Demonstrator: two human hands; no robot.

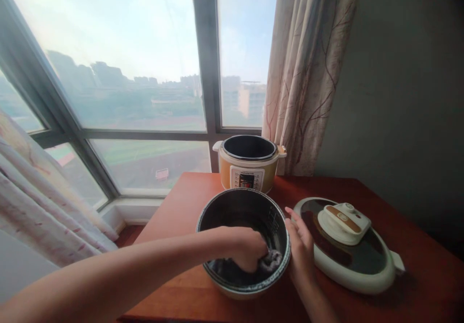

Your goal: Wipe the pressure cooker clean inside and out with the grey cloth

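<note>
A dark inner pot (232, 212) with a pale outside sits near the front of the table, its mouth tipped toward me. My left hand (250, 250) reaches down inside it, fingers closed on a grey cloth (271, 260) that touches the inner wall at the right. Most of the cloth is hidden under the hand. Against the pot's right outer side rests my right hand (301, 245), its fingers stretched up along the rim and the thumb side out of clear sight.
Behind the pot stands the cooker body (226, 170) with a control panel. A round lid (362, 284) with a glass top and handle lies at the right on the reddish wooden table (174, 294). Curtains (297, 71) and a large window (137, 95) border the far side.
</note>
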